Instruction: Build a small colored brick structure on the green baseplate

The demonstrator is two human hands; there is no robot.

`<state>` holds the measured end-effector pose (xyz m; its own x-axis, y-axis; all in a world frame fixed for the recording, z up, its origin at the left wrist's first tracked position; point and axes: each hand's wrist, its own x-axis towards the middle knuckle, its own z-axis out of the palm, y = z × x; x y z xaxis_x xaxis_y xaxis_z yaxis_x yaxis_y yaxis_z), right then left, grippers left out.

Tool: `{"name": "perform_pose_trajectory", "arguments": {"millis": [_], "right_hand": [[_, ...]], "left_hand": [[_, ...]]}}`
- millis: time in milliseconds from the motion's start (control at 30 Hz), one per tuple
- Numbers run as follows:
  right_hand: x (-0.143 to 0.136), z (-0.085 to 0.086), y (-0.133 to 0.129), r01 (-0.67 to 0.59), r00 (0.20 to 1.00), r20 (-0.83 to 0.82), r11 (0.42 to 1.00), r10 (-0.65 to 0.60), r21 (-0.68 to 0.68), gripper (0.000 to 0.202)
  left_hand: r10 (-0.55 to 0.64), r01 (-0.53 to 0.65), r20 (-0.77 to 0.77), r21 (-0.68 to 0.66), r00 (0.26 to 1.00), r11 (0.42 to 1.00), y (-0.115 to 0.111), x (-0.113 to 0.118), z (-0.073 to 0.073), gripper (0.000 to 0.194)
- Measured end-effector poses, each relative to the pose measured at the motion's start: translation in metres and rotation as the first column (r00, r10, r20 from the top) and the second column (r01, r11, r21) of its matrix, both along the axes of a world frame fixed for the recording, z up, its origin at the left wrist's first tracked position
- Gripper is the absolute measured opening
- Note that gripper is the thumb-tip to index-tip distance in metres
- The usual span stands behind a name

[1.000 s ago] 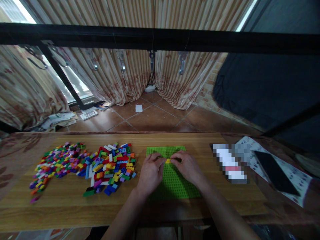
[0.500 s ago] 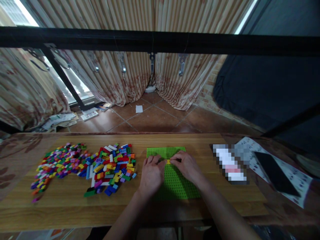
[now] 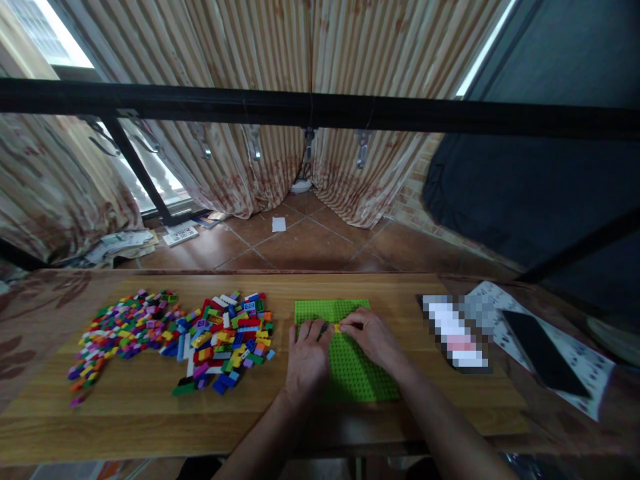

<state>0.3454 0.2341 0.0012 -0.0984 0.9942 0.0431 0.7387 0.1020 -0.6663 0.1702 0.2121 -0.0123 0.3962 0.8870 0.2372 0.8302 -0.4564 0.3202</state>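
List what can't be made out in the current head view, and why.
All in the head view:
Yellow piece: exact shape and seating; small, crowded by the right hand.
Green baseplate: part of its left side, covered by the left hand.
Pixelated item: identity, masked by blocks.
Printed sheet: markings, too small, partly behind the dark slab.

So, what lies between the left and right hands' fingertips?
In the head view, a small yellow piece lies between the fingertips of the left hand and right hand, with the green baseplate beneath.
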Motion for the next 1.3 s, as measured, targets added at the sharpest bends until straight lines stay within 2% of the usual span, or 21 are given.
{"name": "perform_pose_trajectory", "arguments": {"millis": [167, 333, 567, 733, 967, 1300], "right_hand": [[0.001, 0.008, -0.002, -0.008, 1.000, -0.017, 1.000, 0.008, -0.021, 0.015], [0.005, 0.014, 0.001, -0.003, 0.998, -0.059, 0.999, 0.001, -0.036, 0.019], [0.002, 0.016, -0.002, -0.112, 0.992, -0.064, 0.993, 0.109, -0.036, 0.020], [0.004, 0.021, -0.006, -0.192, 0.981, -0.049, 0.978, 0.188, -0.085, 0.026], [0.002, 0.018, -0.002, -0.144, 0.989, 0.013, 0.989, 0.145, -0.046, 0.009], [-0.003, 0.013, -0.003, -0.130, 0.991, 0.023, 0.992, 0.130, 0.001, 0.007]], "left_hand": [[-0.024, 0.028, 0.092, -0.044, 0.995, 0.999, 0.005, -0.005, 0.005, 0.039], [0.001, 0.012, 0.174, -0.072, 0.985, 0.997, 0.011, -0.010, 0.007, 0.038], [0.007, 0.008, 0.232, -0.063, 0.973, 0.998, 0.015, -0.015, 0.007, 0.033], [0.010, 0.006, 0.231, -0.071, 0.973, 0.997, 0.014, -0.015, 0.010, 0.031], [0.015, 0.004, 0.232, -0.081, 0.973, 0.997, 0.017, -0.014, 0.011, 0.028], [0.016, 0.002, 0.224, -0.079, 0.974, 0.997, 0.016, -0.015, 0.013, 0.026]]}}
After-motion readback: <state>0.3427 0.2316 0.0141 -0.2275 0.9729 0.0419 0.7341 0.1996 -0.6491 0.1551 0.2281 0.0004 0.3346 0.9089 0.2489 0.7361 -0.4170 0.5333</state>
